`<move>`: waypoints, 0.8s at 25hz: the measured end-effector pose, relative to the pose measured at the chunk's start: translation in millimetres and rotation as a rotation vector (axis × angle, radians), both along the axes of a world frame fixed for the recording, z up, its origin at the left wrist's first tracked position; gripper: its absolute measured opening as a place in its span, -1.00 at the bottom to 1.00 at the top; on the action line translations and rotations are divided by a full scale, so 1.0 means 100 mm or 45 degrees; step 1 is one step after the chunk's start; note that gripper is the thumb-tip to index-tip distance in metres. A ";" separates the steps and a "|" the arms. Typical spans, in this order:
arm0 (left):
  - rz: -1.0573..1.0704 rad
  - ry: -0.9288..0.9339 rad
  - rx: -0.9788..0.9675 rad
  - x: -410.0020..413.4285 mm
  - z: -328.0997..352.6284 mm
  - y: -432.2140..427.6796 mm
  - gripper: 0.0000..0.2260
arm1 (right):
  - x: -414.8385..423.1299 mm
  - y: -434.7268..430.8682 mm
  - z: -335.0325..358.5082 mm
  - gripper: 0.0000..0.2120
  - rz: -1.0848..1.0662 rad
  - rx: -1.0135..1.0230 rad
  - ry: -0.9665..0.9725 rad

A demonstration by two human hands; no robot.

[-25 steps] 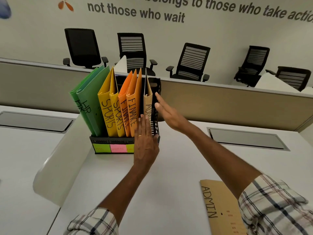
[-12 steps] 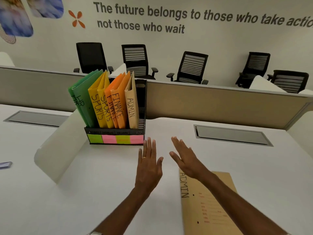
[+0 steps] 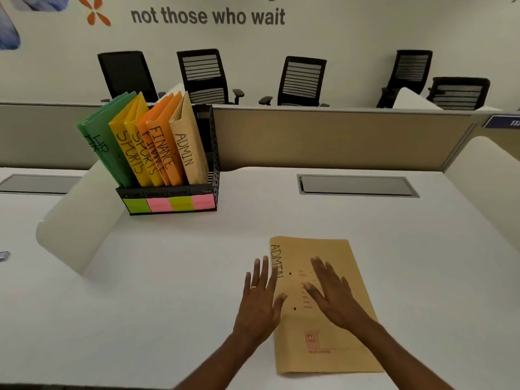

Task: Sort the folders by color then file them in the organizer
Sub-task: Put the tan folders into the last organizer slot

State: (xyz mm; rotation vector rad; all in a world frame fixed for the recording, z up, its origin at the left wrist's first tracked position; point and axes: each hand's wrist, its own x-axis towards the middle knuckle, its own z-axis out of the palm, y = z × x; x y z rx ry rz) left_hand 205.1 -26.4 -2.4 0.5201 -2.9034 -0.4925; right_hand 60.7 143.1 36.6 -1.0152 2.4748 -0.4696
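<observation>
A tan folder marked ADMIN (image 3: 332, 344) lies flat on the white desk near me. My left hand (image 3: 260, 301) hovers at its left edge, fingers spread, holding nothing. Over the folder's middle, my right hand (image 3: 333, 295) is flat and open. The black mesh organizer (image 3: 171, 192) stands at the back left. It holds two green HR folders (image 3: 112, 153), two yellow SPORTS folders (image 3: 132, 147), two orange FINANCE folders (image 3: 161, 147) and one tan ADMIN folder (image 3: 187, 147), all leaning left.
Coloured sticky notes (image 3: 168, 204) line the organizer's front. A white curved divider (image 3: 76, 232) stands left of it, another (image 3: 489, 170) at the right. Grey cable hatches (image 3: 356, 185) sit in the desk. A beige partition (image 3: 337, 136) and office chairs lie behind.
Both hands have drawn back from the organizer toward me and now sit at the flat ADMIN folder. The view has tilted downward.
</observation>
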 end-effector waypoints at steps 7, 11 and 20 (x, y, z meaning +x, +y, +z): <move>0.010 -0.238 0.437 0.01 -0.18 0.38 -0.21 | 0.13 0.83 -0.58 -0.22 -0.405 0.309 -0.025; 0.150 -0.107 0.776 -0.02 -0.12 0.53 -0.12 | 0.28 0.93 -0.68 -0.20 -0.464 0.310 -0.001; 0.398 -0.121 1.956 0.14 0.13 0.14 -0.27 | 0.33 0.66 -0.58 -0.11 -0.563 0.177 -0.125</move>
